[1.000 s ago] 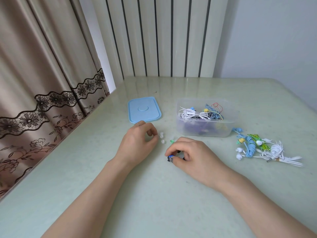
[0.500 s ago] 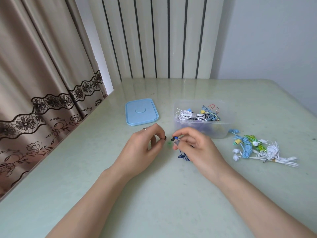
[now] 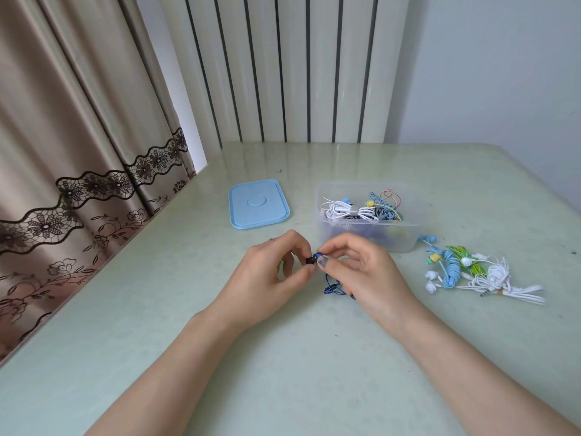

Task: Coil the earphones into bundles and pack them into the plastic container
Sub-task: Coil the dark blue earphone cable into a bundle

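Left hand (image 3: 267,275): bare; thin ring (image 3: 272,239) on one finger, metallic in look.
Right hand (image 3: 367,278): bare; no glove; thumbnail (image 3: 322,262) dark grey-blue, either painted or shaded, cannot tell.
Left forearm (image 3: 176,366): bare to lower frame edge; no sleeve in view.
Right forearm (image 3: 465,369): bare to lower right corner; no sleeve in view.

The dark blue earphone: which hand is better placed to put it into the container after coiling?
Probably the right hand. It pinches the dark blue earphone with its cable beneath, and is nearer the plastic container. The left hand only pinches the black tip.
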`<move>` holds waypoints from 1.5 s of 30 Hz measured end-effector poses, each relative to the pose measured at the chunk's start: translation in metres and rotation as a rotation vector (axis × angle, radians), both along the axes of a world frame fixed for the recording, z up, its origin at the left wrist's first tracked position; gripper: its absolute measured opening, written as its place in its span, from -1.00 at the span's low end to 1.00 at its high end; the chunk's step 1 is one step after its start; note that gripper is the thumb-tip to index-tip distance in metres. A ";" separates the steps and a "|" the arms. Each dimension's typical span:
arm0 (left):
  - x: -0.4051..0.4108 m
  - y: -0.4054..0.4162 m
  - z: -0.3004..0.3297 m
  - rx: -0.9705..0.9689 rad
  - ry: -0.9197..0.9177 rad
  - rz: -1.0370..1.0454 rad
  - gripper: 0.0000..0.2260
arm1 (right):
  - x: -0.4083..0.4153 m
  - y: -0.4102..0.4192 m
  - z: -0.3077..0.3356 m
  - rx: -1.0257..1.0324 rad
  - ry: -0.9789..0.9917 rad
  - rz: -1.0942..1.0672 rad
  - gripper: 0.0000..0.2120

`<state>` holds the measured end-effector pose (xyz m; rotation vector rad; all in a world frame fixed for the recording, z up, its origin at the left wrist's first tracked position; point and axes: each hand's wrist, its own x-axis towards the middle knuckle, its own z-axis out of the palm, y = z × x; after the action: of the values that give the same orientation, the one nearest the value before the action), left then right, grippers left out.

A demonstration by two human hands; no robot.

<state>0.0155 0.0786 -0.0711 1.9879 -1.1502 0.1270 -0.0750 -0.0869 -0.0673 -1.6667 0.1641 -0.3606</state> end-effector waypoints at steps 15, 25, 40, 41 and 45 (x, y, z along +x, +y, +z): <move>-0.001 0.001 0.005 -0.072 0.089 -0.024 -0.90 | -0.001 -0.001 0.005 0.046 0.017 -0.001 -0.95; 0.002 -0.001 0.005 -0.186 0.337 -0.138 -0.95 | -0.002 -0.006 0.004 0.064 0.050 0.028 -0.92; 0.004 -0.003 0.004 -0.310 0.624 -0.250 -0.88 | -0.005 -0.009 0.008 0.083 0.066 0.085 -0.87; 0.004 -0.003 0.004 -0.310 0.623 -0.252 -0.87 | -0.005 -0.009 0.008 0.085 0.069 0.083 -0.87; 0.002 -0.003 0.005 -0.319 0.627 -0.253 -0.87 | -0.005 -0.009 0.008 0.100 0.067 0.087 -0.87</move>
<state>0.0178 0.0752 -0.0664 1.4310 -0.8850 -0.3951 -0.0805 -0.0961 -0.0591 -1.5828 0.1560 -0.2273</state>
